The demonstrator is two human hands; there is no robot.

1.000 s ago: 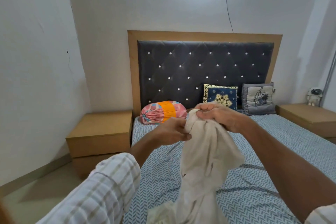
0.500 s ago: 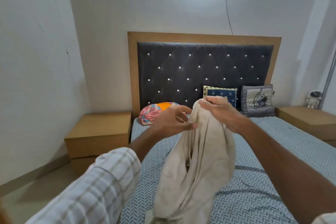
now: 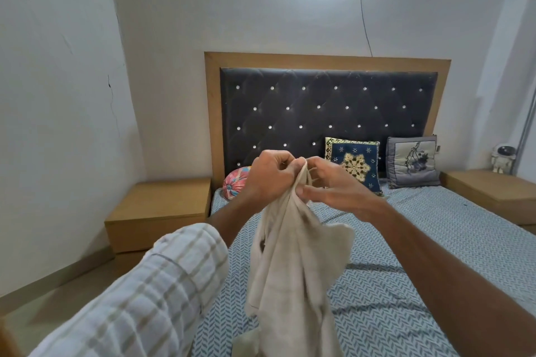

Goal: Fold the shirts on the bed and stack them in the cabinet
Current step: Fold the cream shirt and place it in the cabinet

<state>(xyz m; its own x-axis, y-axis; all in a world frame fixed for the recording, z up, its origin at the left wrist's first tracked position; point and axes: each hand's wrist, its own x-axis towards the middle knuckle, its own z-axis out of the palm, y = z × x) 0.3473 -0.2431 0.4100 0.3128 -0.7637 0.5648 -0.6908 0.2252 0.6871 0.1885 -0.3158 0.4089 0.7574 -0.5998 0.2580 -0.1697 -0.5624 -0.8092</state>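
Both hands are raised in front of the headboard (image 3: 327,107), meeting at the top of a cream shirt (image 3: 293,266) that hangs bunched and twisted above the bed (image 3: 420,284). The left hand (image 3: 271,178) has its fingers curled over the fabric's upper edge, its grip clenched on the shirt. The right hand (image 3: 333,185) pinches the same top edge between thumb and fingers, just beside the left, so the two hands touch or nearly touch there. The shirt drops from that shared hold in loose folds, with one flap spreading out to the right, and its lower end runs out of view at the bottom edge. The left forearm wears a checked sleeve (image 3: 139,298); the right forearm is bare. The bed is covered by a blue-and-white patterned sheet. At its head lie a pink and orange bolster (image 3: 235,182), partly hidden behind the left hand, a dark blue cushion (image 3: 358,161) with gold embroidery, and a grey cushion (image 3: 412,161). Wooden bedside units stand on either side, and a small white figurine (image 3: 503,158) stands on the one to the right.
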